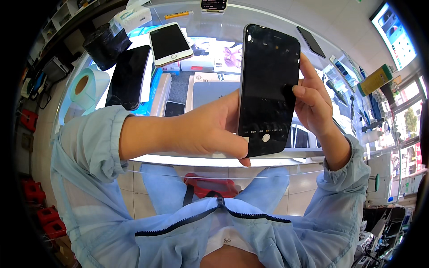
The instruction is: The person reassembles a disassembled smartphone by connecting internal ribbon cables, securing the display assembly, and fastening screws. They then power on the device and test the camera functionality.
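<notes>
A large black smartphone (pixel 269 85) is held upright in front of me, its screen nearly all dark with a camera app's shutter button low down. My left hand (pixel 214 125) grips its lower left side, the thumb lying across the bottom corner and the other fingers mostly hidden behind. On the far side, my right hand (pixel 313 98) is closed round the right edge, with one fingertip at the screen's border. Below the phone lies a glass display counter (pixel 178 158). A white-framed phone (pixel 170 43) and a large black phone (pixel 128 78) lie on it to the left.
Left on the counter are a roll of pale blue labels (pixel 91 85), a black plastic bag (pixel 105 44) and a tissue pack (pixel 132 18). A yellow utility knife (pixel 178 15) lies at the back. Another dark phone (pixel 311 41) is back right, near a green-and-yellow box (pixel 375 80).
</notes>
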The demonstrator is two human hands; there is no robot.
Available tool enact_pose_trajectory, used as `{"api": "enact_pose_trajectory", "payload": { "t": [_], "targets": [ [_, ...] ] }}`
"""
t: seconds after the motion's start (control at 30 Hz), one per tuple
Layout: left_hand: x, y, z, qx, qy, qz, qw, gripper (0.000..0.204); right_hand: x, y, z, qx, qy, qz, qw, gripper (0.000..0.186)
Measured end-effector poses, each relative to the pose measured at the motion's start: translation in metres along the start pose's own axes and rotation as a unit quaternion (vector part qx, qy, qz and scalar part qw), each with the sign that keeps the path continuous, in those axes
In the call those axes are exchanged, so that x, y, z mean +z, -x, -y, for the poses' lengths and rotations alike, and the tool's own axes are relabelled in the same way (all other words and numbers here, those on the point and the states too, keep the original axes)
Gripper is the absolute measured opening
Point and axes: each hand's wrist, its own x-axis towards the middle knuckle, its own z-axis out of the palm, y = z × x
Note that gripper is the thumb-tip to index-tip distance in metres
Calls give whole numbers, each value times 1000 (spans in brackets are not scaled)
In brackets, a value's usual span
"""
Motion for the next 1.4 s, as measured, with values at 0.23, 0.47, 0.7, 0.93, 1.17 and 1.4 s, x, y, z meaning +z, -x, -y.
{"api": "enact_pose_trajectory", "payload": {
  "t": [0.23, 0.47, 0.7, 0.93, 1.17, 1.4],
  "targets": [
    [6, -1, -3, 4, 7, -30, 1000, 68, 0, 0, 0, -2, 9, 5, 1000, 68],
    [6, -2, -3, 2, -4, -38, 999, 68, 1, -1, 0, -6, 11, -4, 1000, 68],
    [7, -1, -4, -9, 18, -36, 999, 69, -2, 0, -1, 0, 30, 4, 1000, 68],
    [6, -1, -4, -7, 18, -37, 999, 70, 0, -1, 0, -3, 36, 0, 999, 67],
    [7, -1, -4, -7, 21, -43, 999, 69, 1, 0, 1, -4, 36, 2, 999, 66],
    [6, -1, -4, -8, 22, -38, 999, 68, 0, 0, 0, -1, 36, 1, 999, 66]
  ]
}}
